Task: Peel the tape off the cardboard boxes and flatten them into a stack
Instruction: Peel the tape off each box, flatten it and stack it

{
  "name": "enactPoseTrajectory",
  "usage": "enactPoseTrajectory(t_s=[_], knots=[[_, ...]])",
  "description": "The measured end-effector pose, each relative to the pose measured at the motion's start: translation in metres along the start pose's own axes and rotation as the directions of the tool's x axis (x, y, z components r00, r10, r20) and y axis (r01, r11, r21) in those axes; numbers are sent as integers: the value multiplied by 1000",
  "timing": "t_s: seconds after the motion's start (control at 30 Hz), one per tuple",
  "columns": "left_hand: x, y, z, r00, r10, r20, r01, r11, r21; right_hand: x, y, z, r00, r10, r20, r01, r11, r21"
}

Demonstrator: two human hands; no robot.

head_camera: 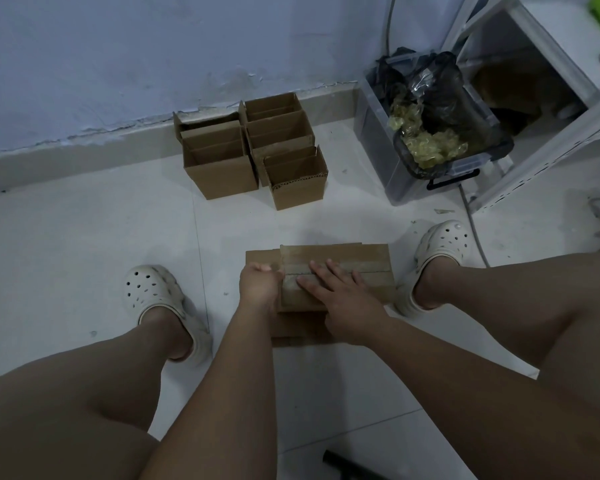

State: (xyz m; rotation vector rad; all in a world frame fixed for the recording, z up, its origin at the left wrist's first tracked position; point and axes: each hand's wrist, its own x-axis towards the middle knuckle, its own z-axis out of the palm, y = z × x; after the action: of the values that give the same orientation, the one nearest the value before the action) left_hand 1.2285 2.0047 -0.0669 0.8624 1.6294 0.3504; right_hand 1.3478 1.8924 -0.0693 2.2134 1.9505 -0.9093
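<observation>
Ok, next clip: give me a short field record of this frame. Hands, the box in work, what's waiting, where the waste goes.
left hand: grips the taped box at its left end, by the tape's end
right hand: flat on the box top, fingers straight
tape: on, along the top seam
under the box: flat cardboard
waiting: open boxes clustered by the wall
waste: black-lined bin holding crumpled tape

Matt brown cardboard box (pixel 361 268), glossy tape (pixel 329 268); smooth white floor tiles (pixel 84 254).
</observation>
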Motion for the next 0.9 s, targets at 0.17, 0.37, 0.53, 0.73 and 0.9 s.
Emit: enactPoseTrajectory(t_s=[0.17, 0.37, 0.53, 0.73, 0.9], knots=[[-11, -4, 9, 963, 218, -160, -178, 956, 232, 0, -1, 0, 1000, 4, 13, -4, 1000, -19], [-22, -5, 14, 907, 370, -203, -289, 895, 339, -1, -4, -2, 1000, 9, 21, -8, 1000, -23], [-32, -5, 19, 881, 447, -154, -329, 813, 481, -2, -10, -4, 999, 0, 51, 4, 997, -72], [-33, -5, 21, 876, 473, -99, -372, 790, 488, 2, -11, -10, 996, -37, 81, 44, 995, -86], [-39, -8, 22, 880, 465, -98, -367, 796, 482, -1, -11, -5, 998, -32, 59, 39, 993, -110]])
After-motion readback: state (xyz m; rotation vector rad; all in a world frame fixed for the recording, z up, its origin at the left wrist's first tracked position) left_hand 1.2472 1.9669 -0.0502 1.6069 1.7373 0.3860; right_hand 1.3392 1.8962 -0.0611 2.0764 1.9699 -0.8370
